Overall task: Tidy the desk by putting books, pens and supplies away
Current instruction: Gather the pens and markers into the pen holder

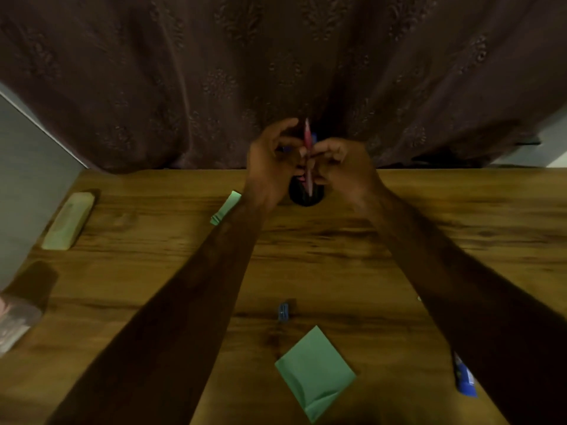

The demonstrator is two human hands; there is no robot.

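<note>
Pink pen [307,148] upright at 12 o'clock, tip over black round pen cup [305,200], green paper strip [225,208] at cup's 9, folded green paper [314,368] flat at 6, blue tube [464,378] approx. 4.

**No writing can be read**

No word, number, brand or sign is legible on anything here. The blue tube [465,380] near the right edge of the worktop [337,256] carries a pale patch towards its top end, too blurred to tell whether it is print. The pale green box [68,220] at the left and the wrapped packet [15,320] at the left edge show only smeared colour.
</note>
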